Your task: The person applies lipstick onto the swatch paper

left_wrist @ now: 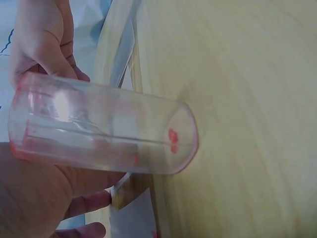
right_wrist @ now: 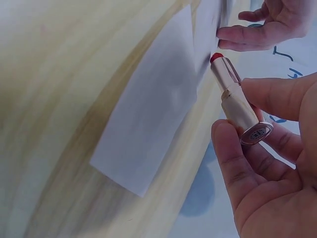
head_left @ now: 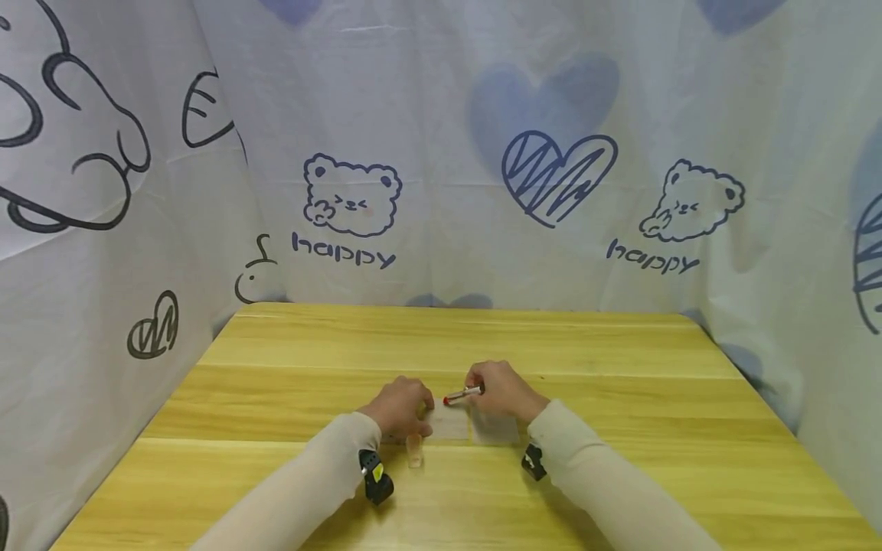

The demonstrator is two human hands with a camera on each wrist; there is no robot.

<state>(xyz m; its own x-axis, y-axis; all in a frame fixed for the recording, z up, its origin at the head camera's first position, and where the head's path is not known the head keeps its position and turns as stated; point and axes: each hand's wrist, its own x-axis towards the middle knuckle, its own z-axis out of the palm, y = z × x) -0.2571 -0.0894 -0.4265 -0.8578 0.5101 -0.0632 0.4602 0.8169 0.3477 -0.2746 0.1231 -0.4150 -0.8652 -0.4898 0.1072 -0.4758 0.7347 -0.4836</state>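
Note:
My right hand (head_left: 506, 389) pinches a lipstick (right_wrist: 237, 104) between thumb and fingers. Its red tip points left and down, close over the middle white paper (head_left: 449, 422). Extended fingers of my left hand (head_left: 402, 407) rest at the left edge of that paper, as the right wrist view also shows. Just in front of the left thumb stands a clear cap (left_wrist: 109, 124) with red smears at its rim and base; it overlaps the left hand in the left wrist view. Another white paper (right_wrist: 148, 99) lies under the right hand.
The wooden table (head_left: 276, 490) carries these things near its middle. Behind it and at both sides hangs a white curtain (head_left: 441, 153) with blue and black drawings. A dark wrist device (head_left: 375, 476) is strapped to the left wrist.

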